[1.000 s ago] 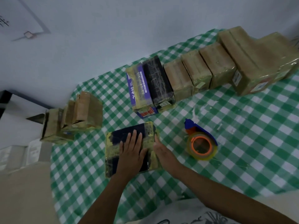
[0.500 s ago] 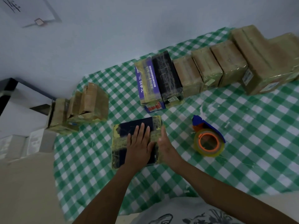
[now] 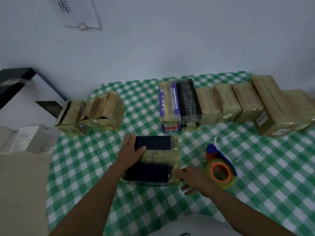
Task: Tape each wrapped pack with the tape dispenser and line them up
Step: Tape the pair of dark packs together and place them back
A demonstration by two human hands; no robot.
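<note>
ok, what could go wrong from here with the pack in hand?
1. The tape dispenser lies right beside the right hand; a swing of that wrist could knock it away.
2. The left hand grips the dark pack only by its left edge, and the right touches a near corner; lifted so, it might slip.
3. The pile of packs at the left edge of the table leans; a bump could tip it off.

Bare cloth between stacks; row behind.

Handwritten 库-like character on wall sheet, purple pack print illegible
</note>
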